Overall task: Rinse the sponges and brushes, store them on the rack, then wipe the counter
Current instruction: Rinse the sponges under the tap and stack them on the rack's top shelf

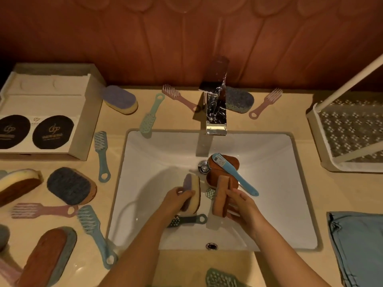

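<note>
Rinse stage at sink (155, 162)
Squeeze well under tap (215, 121): left hand (180, 198) grips purple sponge (191, 191), right hand (242, 206) grips orange sponge (220, 195).

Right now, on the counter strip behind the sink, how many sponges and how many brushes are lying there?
Sponges: 2, purple-topped sponge, grey-topped sponge
Brushes: 3, pink brush, second pink brush, mint green brush
Total: 5

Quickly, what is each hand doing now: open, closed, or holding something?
Left hand: holding the oval sponge with purple top and yellow foam.
Right hand: holding the orange-brown oval sponge.
</note>
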{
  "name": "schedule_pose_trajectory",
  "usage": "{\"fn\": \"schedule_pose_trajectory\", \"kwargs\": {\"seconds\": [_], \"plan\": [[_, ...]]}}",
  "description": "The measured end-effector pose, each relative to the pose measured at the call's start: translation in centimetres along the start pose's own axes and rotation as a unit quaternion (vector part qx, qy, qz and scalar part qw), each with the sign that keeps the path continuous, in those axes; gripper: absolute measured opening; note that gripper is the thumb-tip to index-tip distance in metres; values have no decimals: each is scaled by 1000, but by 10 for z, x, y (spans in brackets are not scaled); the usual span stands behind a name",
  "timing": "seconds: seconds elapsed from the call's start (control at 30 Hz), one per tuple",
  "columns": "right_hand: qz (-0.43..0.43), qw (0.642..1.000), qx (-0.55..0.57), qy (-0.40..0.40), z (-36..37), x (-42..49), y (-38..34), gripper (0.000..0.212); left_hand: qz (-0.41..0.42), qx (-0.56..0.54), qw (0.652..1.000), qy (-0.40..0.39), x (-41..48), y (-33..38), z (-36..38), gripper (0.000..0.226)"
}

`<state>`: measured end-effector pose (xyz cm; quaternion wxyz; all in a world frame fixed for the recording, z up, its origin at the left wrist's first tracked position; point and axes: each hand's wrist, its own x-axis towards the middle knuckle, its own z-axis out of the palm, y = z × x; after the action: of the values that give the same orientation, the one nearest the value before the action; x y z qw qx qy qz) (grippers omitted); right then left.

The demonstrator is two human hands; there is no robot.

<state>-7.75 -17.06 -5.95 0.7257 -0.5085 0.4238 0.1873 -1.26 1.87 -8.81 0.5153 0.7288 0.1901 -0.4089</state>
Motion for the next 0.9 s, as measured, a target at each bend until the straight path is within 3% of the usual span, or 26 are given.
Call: {"fn": "schedule_pose_trajectory", "kwargs": {"seconds": [0.13, 0.27, 0.33, 0.43, 0.5, 0.63, 0.77, 0.9], "plan": [[-22, 998, 1, -59, 12, -24, -11, 9, 34, -189, 979, -64, -36, 11, 1, 27], [-63, 993, -18, -94, 20, -42, -15, 26, 57, -241, 966, -79, -54, 12, 7, 24], [-88, 991, -34, -98, 23, -50, -15, 36, 64, -242, 964, -84, -63, 14, 9, 29], [-110, 987, -58, -102, 27, -60, -13, 59, 87, -223, 967, -84, -74, 21, 13, 58], [-114, 988, -46, -94, 31, -68, -12, 66, 75, -232, 967, -78, -82, 24, 18, 61], [-135, 987, -44, -73, 34, -81, -14, 49, 107, -233, 961, -101, -97, 28, 20, 48], [-157, 981, -54, -104, 32, -94, -23, 42, 168, -210, 956, -120, -116, 40, 15, 43], [-185, 970, -124, -96, 23, -107, -41, 45, 202, -106, 969, -93, -127, 59, 2, 42]]}}
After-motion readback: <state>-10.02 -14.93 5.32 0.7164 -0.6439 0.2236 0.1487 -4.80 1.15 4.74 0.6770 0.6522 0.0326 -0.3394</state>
